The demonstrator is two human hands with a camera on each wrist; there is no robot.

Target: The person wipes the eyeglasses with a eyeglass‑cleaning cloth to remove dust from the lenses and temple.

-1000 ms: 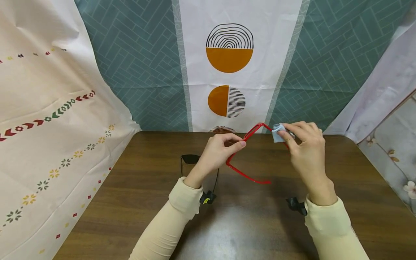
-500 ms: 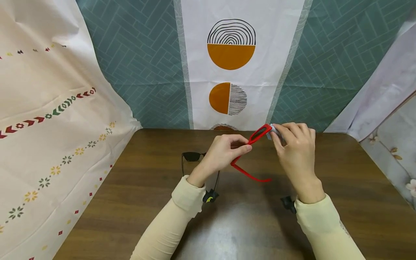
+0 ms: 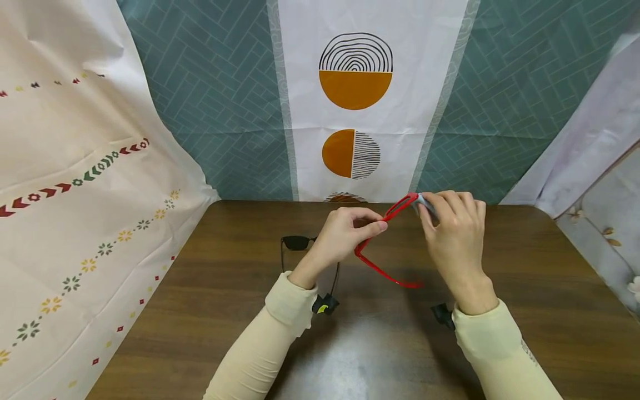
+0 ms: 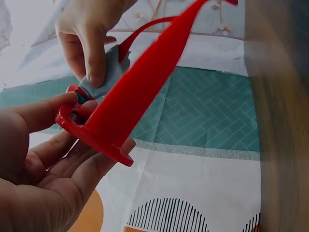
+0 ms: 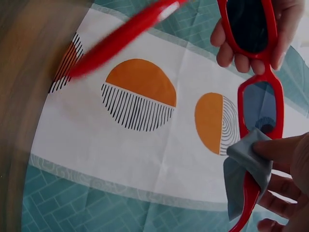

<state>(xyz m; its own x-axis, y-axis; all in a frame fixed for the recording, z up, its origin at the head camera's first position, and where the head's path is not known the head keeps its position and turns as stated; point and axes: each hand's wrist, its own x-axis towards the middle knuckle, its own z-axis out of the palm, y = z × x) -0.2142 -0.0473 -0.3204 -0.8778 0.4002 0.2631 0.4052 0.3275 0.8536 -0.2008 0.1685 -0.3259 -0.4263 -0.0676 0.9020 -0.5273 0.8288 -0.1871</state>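
Note:
Red-framed sunglasses (image 3: pixel 381 271) with dark lenses are held in the air above the table, temples unfolded. My left hand (image 3: pixel 345 230) pinches them near the bridge, as the right wrist view shows. My right hand (image 3: pixel 457 239) pinches a folded grey-blue cloth (image 5: pixel 241 159) between thumb and fingers. The cloth wraps round the frame's outer corner, where the right-side temple meets the front. In the left wrist view the near temple (image 4: pixel 140 92) stretches across, hiding part of the cloth. The other temple hangs free toward the table.
A second pair of sunglasses (image 3: pixel 296 243), black with thin temples, lies on the brown wooden table (image 3: pixel 230 311), partly behind my left forearm. Patterned cloth hangings (image 3: pixel 225 100) stand along the table's back and sides.
My right hand has moved left with the cloth, from along the temple to the frame's corner. The red sunglasses have shifted slightly right and tilted. The left hand keeps its pinch.

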